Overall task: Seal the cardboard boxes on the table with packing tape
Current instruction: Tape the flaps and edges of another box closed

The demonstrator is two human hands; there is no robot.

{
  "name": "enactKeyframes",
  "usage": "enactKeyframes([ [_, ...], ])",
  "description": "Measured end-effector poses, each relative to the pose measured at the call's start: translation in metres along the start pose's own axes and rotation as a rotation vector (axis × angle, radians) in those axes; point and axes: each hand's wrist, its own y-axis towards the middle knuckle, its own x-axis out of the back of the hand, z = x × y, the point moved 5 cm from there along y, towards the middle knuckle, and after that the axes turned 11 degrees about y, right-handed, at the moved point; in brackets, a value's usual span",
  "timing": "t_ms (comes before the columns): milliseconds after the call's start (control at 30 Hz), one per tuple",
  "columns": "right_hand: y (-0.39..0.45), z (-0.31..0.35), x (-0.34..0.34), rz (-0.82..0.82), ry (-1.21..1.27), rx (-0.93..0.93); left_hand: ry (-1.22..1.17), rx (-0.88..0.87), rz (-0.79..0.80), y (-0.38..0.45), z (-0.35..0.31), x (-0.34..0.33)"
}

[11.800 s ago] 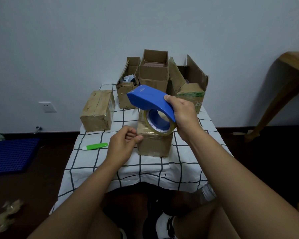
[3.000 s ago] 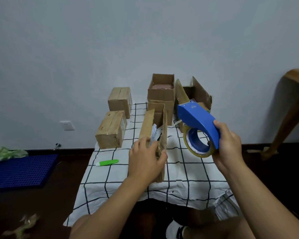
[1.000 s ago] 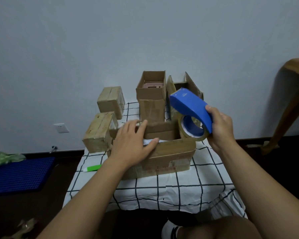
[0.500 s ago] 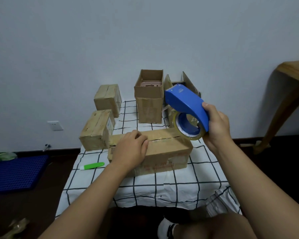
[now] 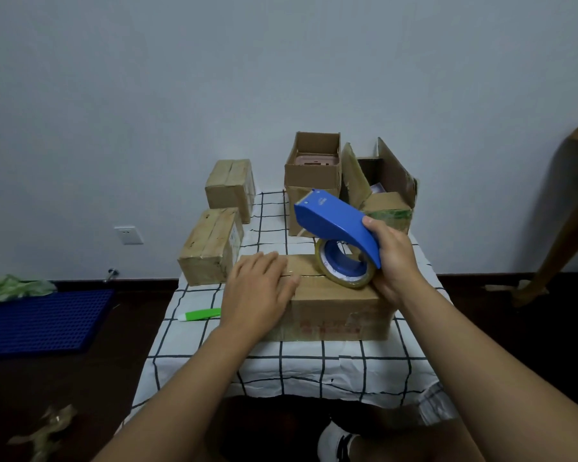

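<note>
Head view: fingers [image 5: 271,261] of the left hand [image 5: 259,291] are lying flat, pressing the flaps of the long brown cardboard box [image 5: 334,306] shut, nearest on the checked table [image 5: 314,365]. Right hand [image 5: 394,261] is gripping the blue plastic tape dispenser [image 5: 337,225] w/ its clear tape roll [image 5: 344,270] touching the box top. Seam is running 9-to-3 o'clock; roll is sitting at 3 from the left hand.
</note>
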Motion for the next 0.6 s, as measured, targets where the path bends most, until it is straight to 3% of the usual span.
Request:
enactKeyframes([
  [200, 0.000, -0.002, -0.008, 0.039, -0.066, 0.012, -0.049, 0.040, 0.094, -0.016, 0.009, -0.015],
  [400, -0.001, -0.014, -0.042, 0.158, -0.039, -0.034, -0.252, 0.022, 0.137, -0.010, 0.015, -0.013],
  [467, -0.001, -0.022, -0.046, 0.172, -0.049, -0.065, -0.445, 0.135, 0.182, -0.008, 0.024, -0.012],
  [600, 0.002, -0.029, -0.039, 0.157, 0.006, -0.112, -1.006, 0.587, 0.303, 0.003, 0.042, -0.004],
])
